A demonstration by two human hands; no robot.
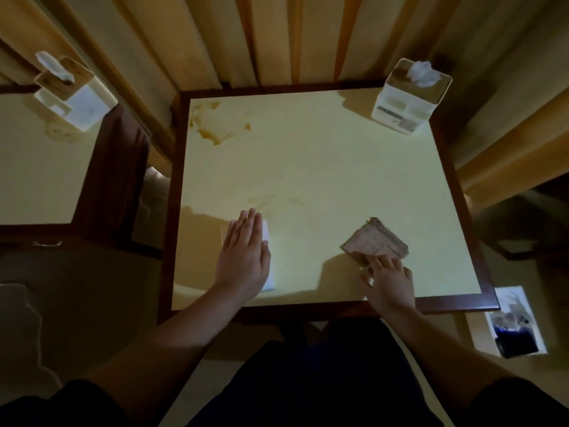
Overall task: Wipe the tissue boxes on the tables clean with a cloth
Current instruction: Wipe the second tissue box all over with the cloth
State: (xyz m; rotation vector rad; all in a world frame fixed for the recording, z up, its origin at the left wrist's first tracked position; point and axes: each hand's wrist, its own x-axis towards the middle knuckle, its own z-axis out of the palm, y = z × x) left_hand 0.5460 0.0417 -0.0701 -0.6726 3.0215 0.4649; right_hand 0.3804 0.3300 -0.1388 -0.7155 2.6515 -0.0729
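**Picking up the cloth**

The right hand (pixel 388 280) is closing its fingertips on the folded cloth (pixel 376 243) near the table's (pixel 338 167) near edge; the left hand (pixel 243 257) is lying flat, open, on a white sheet (pixel 268 266). The tissue box (pixel 409 95) is standing untouched at the far right corner, so the next move likely calls for lifting the cloth and reaching there.

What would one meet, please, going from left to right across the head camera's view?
Tissue box on the left table → left hand, flat on a white cloth → right hand, touching a brownish cloth → tissue box on the centre table → white container on the floor.
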